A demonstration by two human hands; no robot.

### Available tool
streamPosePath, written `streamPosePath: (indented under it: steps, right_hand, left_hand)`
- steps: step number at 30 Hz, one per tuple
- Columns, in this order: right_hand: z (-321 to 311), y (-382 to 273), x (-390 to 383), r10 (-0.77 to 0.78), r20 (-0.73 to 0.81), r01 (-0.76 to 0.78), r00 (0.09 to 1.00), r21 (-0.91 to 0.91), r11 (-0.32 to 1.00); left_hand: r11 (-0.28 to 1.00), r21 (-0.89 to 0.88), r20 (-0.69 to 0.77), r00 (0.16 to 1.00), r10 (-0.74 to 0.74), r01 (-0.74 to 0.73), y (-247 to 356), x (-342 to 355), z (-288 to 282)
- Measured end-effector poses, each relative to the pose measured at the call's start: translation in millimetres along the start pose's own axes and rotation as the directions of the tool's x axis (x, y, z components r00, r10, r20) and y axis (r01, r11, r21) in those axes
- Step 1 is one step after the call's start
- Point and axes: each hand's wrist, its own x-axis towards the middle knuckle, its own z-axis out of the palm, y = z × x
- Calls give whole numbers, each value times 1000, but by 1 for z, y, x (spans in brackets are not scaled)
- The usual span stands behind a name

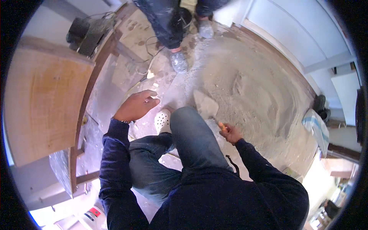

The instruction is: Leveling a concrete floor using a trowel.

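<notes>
My right hand (230, 133) grips the orange handle of a masonry trowel (206, 105), whose grey blade rests on the edge of a wide pile of sand and cement mix (249, 88) on the floor. My left hand (137, 106) hovers in the air, holding nothing, fingers loosely curled, left of my raised knee. I am crouching; my white perforated clog (163, 121) shows between my legs.
Another person's legs and dusty shoes (179, 61) stand at the far side of the pile. A wooden board (42, 103) leans at the left, with a dark bag (86, 32) above it. White panels (303, 34) line the upper right; a striped cloth (316, 128) lies at the right.
</notes>
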Motion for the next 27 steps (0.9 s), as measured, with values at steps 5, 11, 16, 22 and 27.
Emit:
streamPosePath:
  steps: [5,11,16,22,27]
  right_hand:
    - [34,-4,28,36,160,-8,986,-169,985]
    - [76,-58,67,178,227,-171,958,-52,984]
    - [96,-69,105,255,408,-311,877,76,947]
    - [89,-66,131,318,445,-437,837,193,878]
    - [100,-66,134,304,367,-471,879,578,666]
  left_hand:
    - [994,-104,-226,974,21,-46,3,-41,2]
    - [942,-235,-621,782,44,-240,57,-63,4]
    - [976,-145,-593,804,48,-165,45,-50,0]
    - [988,-88,-547,835,61,-130,27,-50,11]
    - [985,-54,-562,821,105,-163,15,-57,8]
